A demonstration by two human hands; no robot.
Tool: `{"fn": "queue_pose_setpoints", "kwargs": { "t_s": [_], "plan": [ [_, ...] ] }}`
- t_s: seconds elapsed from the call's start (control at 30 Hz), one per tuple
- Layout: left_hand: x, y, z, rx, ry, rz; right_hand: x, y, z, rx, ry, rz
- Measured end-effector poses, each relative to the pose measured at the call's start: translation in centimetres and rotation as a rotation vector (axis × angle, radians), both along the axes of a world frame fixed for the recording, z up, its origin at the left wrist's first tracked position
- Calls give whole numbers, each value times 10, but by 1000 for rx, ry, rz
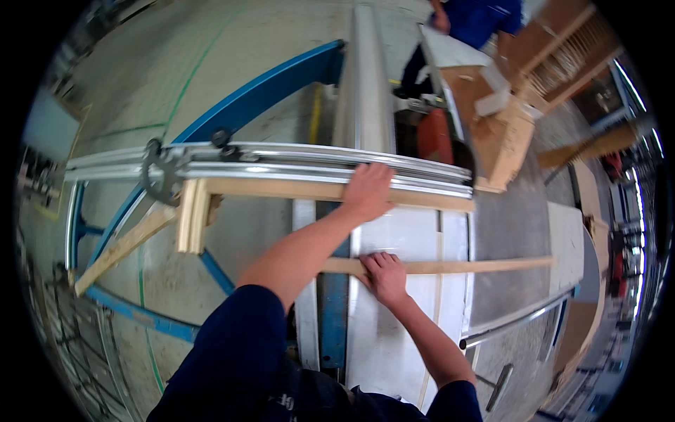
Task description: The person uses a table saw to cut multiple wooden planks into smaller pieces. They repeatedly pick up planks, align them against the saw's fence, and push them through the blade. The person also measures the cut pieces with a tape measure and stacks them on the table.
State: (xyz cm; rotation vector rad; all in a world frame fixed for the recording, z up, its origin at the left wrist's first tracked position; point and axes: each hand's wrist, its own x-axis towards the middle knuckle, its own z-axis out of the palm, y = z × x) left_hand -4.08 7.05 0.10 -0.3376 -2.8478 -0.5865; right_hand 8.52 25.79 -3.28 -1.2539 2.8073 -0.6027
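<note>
We have one view only: a head-worn fisheye, looking steeply down from above onto the saw's tabletop, close enough that our own forearms enter from the lower edge. Straight rails bend toward the rim. The floor fills the upper left; corners are black.
</note>
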Motion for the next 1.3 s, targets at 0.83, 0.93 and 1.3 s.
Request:
{"fn": "queue_pose_setpoints", "kwargs": {
  "t_s": [0.83, 0.93, 1.3],
  "plan": [
    [-12, 24, -22, 154, 74, 213, -31, -257, -23, -80, 408, 196],
    [-13, 31, -21, 114, 53, 203, -39, -256, -22, -143, 369, 239],
    [-17, 13, -3, 19, -148, 35, -47, -256, -17, -284, 316, 303]
  ]
}}
